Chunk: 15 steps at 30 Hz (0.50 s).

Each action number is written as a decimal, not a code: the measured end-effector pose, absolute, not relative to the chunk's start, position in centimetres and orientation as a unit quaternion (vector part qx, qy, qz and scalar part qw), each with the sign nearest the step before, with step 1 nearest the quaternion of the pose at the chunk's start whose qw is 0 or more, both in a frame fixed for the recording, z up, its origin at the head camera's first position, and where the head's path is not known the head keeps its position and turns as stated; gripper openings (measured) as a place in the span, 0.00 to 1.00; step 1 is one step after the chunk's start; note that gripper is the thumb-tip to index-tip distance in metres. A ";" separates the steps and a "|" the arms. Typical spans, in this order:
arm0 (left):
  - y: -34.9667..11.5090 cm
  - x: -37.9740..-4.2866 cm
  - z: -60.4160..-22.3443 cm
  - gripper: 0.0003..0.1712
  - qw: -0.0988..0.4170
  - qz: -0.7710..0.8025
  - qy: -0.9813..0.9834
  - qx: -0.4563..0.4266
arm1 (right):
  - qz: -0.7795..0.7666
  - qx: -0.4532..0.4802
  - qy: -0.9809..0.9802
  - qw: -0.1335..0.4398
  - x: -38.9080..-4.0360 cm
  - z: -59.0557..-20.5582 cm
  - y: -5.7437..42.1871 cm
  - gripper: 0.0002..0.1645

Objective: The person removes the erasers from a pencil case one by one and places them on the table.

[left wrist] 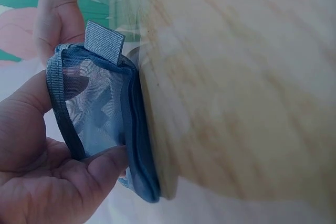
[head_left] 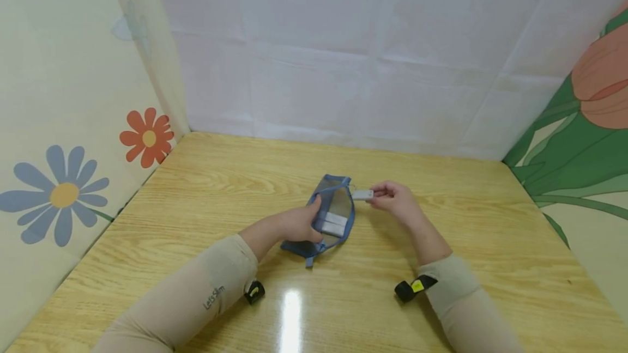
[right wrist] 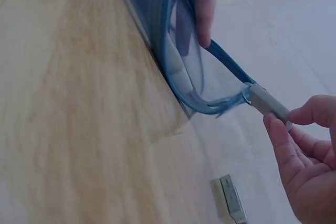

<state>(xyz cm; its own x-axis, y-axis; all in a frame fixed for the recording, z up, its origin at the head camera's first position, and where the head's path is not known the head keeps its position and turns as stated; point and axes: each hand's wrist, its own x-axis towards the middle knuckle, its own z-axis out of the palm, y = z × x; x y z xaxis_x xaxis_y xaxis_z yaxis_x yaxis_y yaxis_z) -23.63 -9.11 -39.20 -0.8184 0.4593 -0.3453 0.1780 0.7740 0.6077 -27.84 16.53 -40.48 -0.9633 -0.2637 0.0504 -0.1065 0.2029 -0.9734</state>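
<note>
A blue mesh zipper pouch (head_left: 300,247) lies on the table with its mouth spread wide, and two white blocks (head_left: 334,224) show inside it. My left hand (head_left: 300,223) grips the pouch at its mouth, thumb and fingers apart on the rim. The left wrist view shows the pouch's fabric tab (left wrist: 105,41) and sheer mesh side. My right hand (head_left: 394,200) pinches a small white rectangular block (head_left: 363,195) by one end, beside the pouch's far corner. In the right wrist view, this block's (right wrist: 269,103) other end meets the zipper's end. Its exact kind is unclear.
Another small block (right wrist: 232,199) stands on the table below my right hand in the right wrist view. Around the wood-grain table (head_left: 235,178) are a white cloth backdrop (head_left: 314,86) and flower-printed side panels (head_left: 64,195). Black straps hang at both wrists.
</note>
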 end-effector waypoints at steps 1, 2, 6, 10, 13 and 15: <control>-9.1 -23.6 -39.2 0.59 0.245 0.287 0.909 0.175 | -0.619 -0.118 0.774 0.061 -27.9 -40.4 16.8 0.19; -9.1 -23.6 -39.2 0.59 0.246 0.288 0.909 0.175 | -0.620 -0.117 0.774 0.058 -27.9 -40.3 17.1 0.19; -9.1 -23.5 -39.2 0.59 0.246 0.288 0.909 0.174 | -0.612 -0.105 0.783 0.041 -28.1 -39.9 18.4 0.19; -9.1 -23.6 -39.2 0.59 0.243 0.284 0.911 0.176 | -0.606 -0.091 0.790 0.028 -28.3 -39.8 19.7 0.19; -9.1 -23.6 -39.2 0.59 0.241 0.283 0.911 0.177 | -0.615 -0.080 0.784 0.024 -28.4 -39.9 20.6 0.20; -9.0 -23.6 -39.2 0.59 0.241 0.283 0.911 0.177 | -0.612 -0.075 0.787 0.019 -28.4 -40.0 21.3 0.20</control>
